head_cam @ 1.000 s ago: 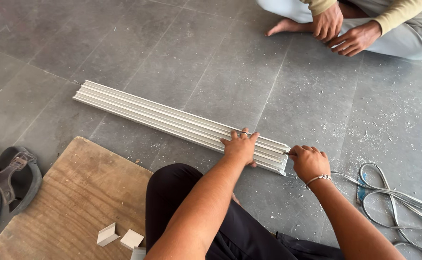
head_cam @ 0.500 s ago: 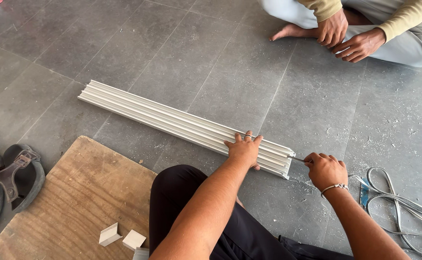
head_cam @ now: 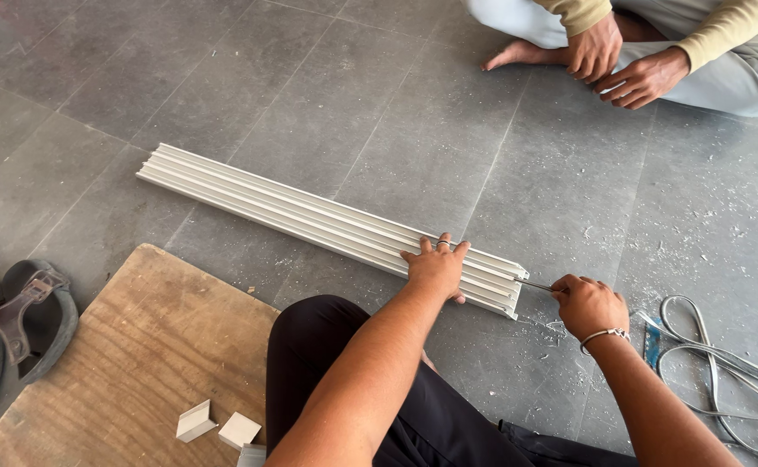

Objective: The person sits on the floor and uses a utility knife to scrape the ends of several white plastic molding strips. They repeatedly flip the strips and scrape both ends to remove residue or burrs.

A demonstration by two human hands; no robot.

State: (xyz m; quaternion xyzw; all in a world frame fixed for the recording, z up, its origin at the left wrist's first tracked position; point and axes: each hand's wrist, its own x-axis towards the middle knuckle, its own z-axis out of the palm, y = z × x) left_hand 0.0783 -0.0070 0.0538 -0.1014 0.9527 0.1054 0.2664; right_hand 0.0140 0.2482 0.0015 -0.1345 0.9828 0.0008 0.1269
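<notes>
White trunking bundle [head_cam: 327, 220] lies on the floor [head_cam: 327, 104], running from 10 to 4 o'clock. Left hand [head_cam: 435, 268] presses flat, open, near its end. Right hand [head_cam: 588, 304], fisted around a thin metal tool [head_cam: 535, 284], works the end face; steady bracing is required.

No packages, labels, signs or screens anywhere here, neither on the floor nor on the board at its near edge.

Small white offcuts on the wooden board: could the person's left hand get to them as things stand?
Probably yes. The left hand rests flat on the bundle of white strips, holding nothing. The offcuts lie on the board beside the left knee, with nothing covering them.
</notes>
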